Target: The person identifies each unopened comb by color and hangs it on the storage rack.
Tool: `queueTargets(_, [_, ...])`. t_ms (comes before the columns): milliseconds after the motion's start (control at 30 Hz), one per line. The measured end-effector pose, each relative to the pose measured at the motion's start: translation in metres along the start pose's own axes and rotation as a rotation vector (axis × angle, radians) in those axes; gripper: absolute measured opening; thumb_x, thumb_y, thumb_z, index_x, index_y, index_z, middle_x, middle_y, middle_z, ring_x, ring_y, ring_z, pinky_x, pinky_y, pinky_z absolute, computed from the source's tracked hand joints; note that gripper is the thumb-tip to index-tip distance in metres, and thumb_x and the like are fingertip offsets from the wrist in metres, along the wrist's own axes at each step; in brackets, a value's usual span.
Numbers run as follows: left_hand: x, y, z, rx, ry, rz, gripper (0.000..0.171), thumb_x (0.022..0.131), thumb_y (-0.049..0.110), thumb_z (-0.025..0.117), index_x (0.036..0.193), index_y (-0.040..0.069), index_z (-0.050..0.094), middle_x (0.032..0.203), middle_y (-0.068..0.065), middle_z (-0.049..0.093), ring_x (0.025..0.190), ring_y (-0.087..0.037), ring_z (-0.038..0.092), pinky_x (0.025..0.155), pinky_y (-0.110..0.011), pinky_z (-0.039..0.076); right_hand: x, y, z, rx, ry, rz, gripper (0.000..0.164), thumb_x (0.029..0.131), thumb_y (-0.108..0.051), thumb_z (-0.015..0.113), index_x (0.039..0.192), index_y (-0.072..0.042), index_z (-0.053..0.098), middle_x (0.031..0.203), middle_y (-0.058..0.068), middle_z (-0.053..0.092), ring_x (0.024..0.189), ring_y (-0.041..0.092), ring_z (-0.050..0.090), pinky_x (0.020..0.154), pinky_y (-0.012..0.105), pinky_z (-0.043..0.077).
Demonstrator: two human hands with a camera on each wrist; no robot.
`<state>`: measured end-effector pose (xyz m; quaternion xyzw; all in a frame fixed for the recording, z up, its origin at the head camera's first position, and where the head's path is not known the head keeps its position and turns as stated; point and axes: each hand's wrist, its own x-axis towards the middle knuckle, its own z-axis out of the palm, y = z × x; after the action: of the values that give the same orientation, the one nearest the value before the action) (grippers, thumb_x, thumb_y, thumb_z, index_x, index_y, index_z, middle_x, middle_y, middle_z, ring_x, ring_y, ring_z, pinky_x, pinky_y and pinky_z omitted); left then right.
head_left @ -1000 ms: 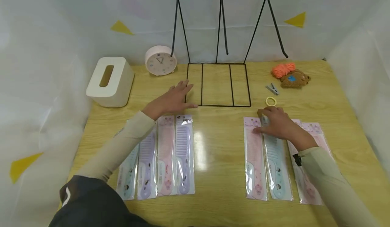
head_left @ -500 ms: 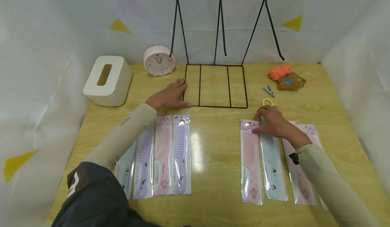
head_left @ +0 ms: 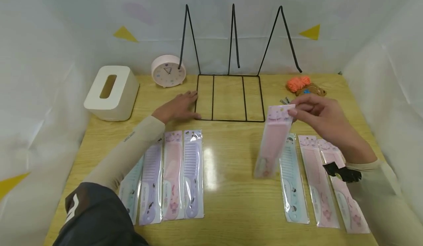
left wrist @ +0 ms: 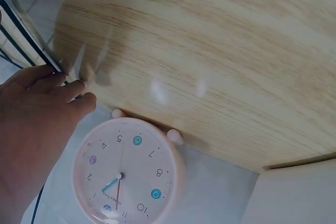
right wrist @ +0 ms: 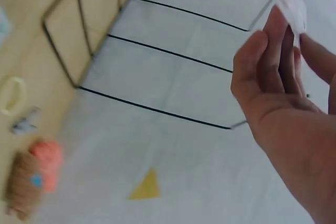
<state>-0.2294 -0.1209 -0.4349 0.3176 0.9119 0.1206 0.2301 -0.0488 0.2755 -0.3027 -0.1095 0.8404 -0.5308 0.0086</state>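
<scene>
Over right half of table (head_left: 231,202), I see right hand (head_left: 325,119) pinching packaged pink comb (head_left: 273,137) by top end, package raised and tilted, just left of packaged blue comb (head_left: 293,180). Left hand (head_left: 176,108), fingers loosely extended, touches left side of black wire rack (head_left: 229,120).

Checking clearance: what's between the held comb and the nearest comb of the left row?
Only bare table, in the head view. The held comb is on one side, the row's end purple comb on the other.
</scene>
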Motion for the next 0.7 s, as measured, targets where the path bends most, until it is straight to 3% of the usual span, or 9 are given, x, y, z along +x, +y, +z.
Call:
queueTargets(133, [0.0,0.0,0.0,-0.001,-0.002,-0.028,0.104,0.088,0.063,0.064,0.159,0.005,0.017,0.167,-0.012,0.007,0.153,-0.032,0.007,0.124,-0.047,0.007,0.011,-0.022,-0.01,0.035,0.185,-0.108,0.009,0.089,0.007,0.069,0.098,0.005,0.068,0.082,-0.001,0.073,0.068,0.007,0.069,0.066,0.013,0.055])
queueTargets(267, [-0.001,0.0,0.001,0.003,0.002,-0.038,0.106,0.087,0.066,0.065,0.16,0.006,0.016,0.167,-0.012,0.006,0.153,-0.032,0.006,0.124,-0.047,0.007,0.025,-0.031,-0.02,0.049,0.286,-0.149,0.009,0.088,0.007,0.07,0.098,0.006,0.069,0.084,-0.001,0.074,0.067,0.008,0.068,0.066,0.013,0.055])
queueTargets(533, [-0.002,0.001,0.003,0.027,0.006,-0.048,0.106,0.087,0.067,0.063,0.159,0.005,0.016,0.167,-0.014,0.007,0.153,-0.032,0.007,0.124,-0.046,0.008,0.041,-0.028,-0.025,0.025,0.339,-0.107,0.011,0.09,-0.001,0.071,0.101,0.001,0.07,0.085,-0.002,0.074,0.069,0.009,0.068,0.068,0.013,0.055])
queueTargets(700, [-0.003,-0.001,0.004,0.03,0.01,-0.049,0.108,0.086,0.068,0.064,0.159,0.005,0.016,0.167,-0.013,0.007,0.153,-0.032,0.007,0.124,-0.046,0.008,0.057,-0.027,-0.026,-0.081,0.329,-0.054,0.012,0.093,-0.009,0.07,0.104,-0.004,0.069,0.09,-0.007,0.074,0.073,0.007,0.068,0.07,0.013,0.053])
